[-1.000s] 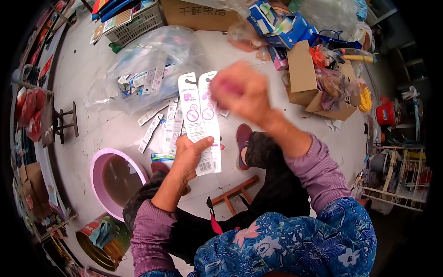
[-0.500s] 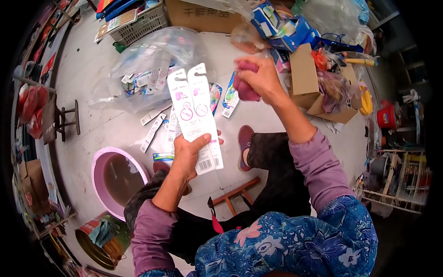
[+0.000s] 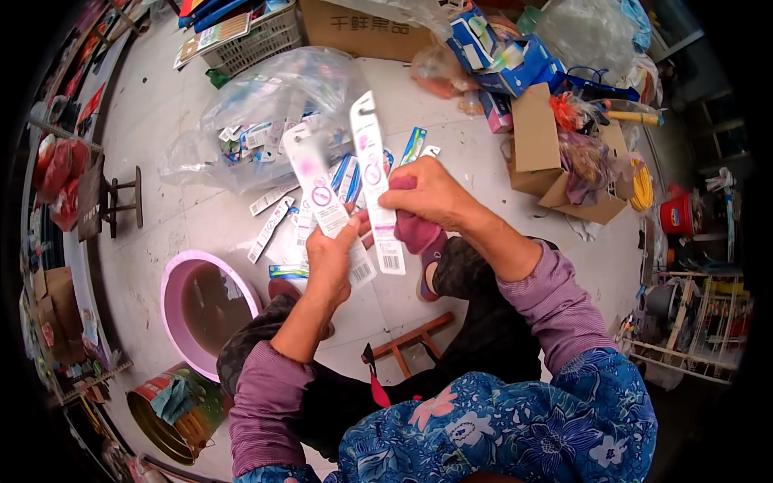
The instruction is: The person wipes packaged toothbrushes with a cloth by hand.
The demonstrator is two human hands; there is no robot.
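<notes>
My left hand (image 3: 328,262) is closed on a white-backed toothbrush pack (image 3: 322,196), slightly blurred at its top, with the barcode end toward me. My right hand (image 3: 435,191) pinches a second toothbrush pack (image 3: 369,165) by its right edge. Bunched in that same hand is a dark pink cloth (image 3: 418,233), lying against the pack's lower part. The left fingertips reach close to the second pack's edge; whether they touch it I cannot tell. Beyond my hands, several loose toothbrush packs (image 3: 272,229) lie on the floor beside a clear plastic bag (image 3: 282,80) with more packs in it.
A pink basin (image 3: 169,310) of murky water stands at left, near a metal tin (image 3: 153,410) with a blue-green rag (image 3: 175,400). An open cardboard box (image 3: 535,133) and blue boxes (image 3: 515,72) are at right. A wooden stool frame (image 3: 415,334) sits between my legs.
My right hand has come down and left with the cloth and now grips one of the two packs that my left hand held together. The two packs have moved apart.
</notes>
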